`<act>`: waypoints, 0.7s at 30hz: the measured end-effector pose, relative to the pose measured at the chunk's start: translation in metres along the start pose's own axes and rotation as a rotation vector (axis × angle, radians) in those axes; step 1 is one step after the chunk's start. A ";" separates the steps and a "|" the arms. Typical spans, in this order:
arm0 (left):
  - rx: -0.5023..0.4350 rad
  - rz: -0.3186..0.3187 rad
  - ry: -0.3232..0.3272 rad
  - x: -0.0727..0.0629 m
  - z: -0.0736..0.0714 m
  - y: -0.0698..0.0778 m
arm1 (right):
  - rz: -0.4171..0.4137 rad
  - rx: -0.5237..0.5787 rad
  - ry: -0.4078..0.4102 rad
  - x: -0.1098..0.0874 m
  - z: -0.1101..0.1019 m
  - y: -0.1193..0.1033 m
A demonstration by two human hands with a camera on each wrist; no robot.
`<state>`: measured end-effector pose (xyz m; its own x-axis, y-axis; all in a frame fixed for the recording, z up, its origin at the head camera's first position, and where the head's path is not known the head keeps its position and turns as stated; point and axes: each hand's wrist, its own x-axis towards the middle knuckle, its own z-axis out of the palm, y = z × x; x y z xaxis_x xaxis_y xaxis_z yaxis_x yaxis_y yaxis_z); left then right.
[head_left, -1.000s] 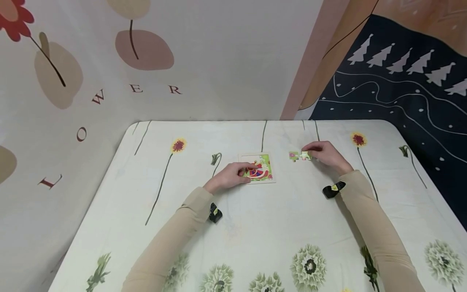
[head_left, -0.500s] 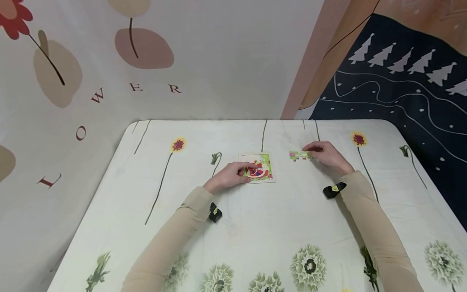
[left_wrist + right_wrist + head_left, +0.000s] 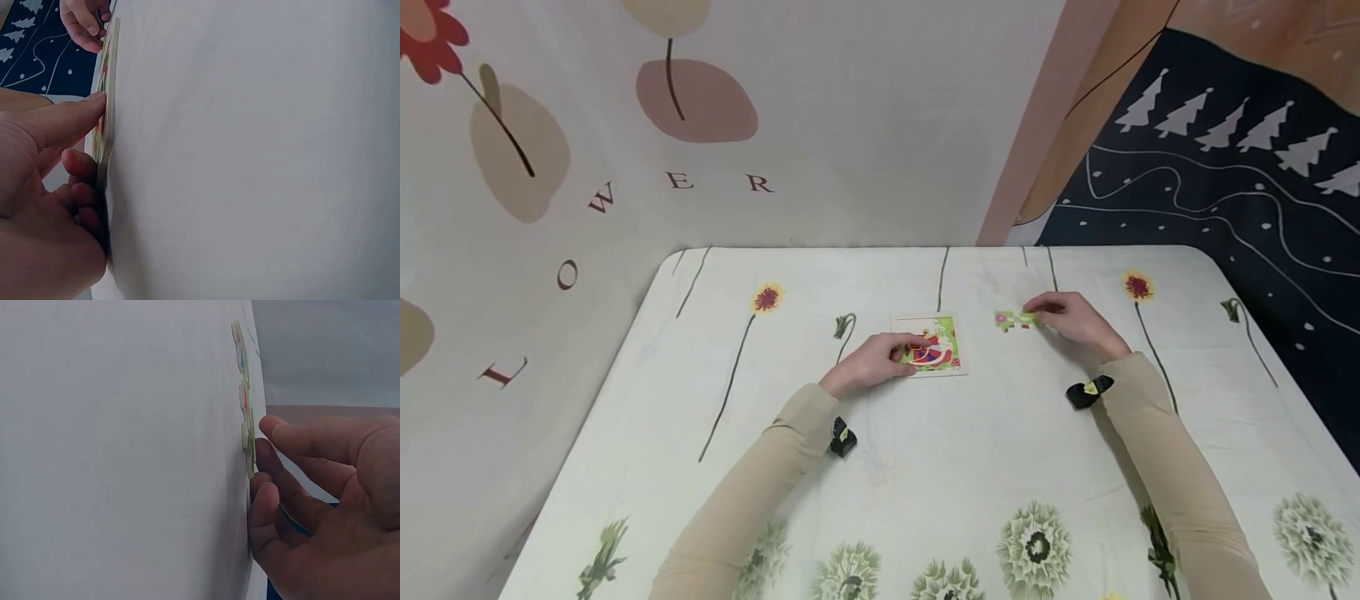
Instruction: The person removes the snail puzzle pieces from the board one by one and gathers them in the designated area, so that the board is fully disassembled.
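My left hand (image 3: 872, 360) rests on the left side of a small puzzle board (image 3: 951, 342) with a red, blue and green picture. In the left wrist view the thumb (image 3: 65, 122) presses on the board's face and other fingers bend at its edge. My right hand (image 3: 1071, 318) is at the right end of two green jigsaw pieces lying in a row. The left piece (image 3: 1003, 319) bears a pink flower. The right piece (image 3: 247, 419) lies under my right fingertips, with the thumb tip (image 3: 269, 425) standing a little off it. The hand partly covers this piece in the head view.
All of it lies on a white table (image 3: 955, 450) with a printed flower pattern. A pale printed wall cloth (image 3: 865, 125) rises behind the far edge, and a dark cloth with white trees (image 3: 1210, 192) hangs at the right. Each wrist carries a small black camera.
The right jigsaw piece showed a pale, shiny face at first and now appears green at my right fingertips. My right hand has shifted slightly right; the left hand holds its place on the board.
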<state>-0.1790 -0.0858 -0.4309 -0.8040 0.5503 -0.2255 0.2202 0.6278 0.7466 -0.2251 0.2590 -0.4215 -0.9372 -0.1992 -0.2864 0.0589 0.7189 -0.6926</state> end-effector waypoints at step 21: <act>0.094 0.010 0.145 0.004 0.012 0.012 | -0.124 0.082 0.099 -0.010 0.008 -0.019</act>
<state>-0.1734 -0.0697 -0.4302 -0.8711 0.4759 -0.1212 0.2737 0.6753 0.6849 -0.2141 0.2425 -0.4107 -0.9681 -0.2133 -0.1317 -0.0350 0.6352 -0.7716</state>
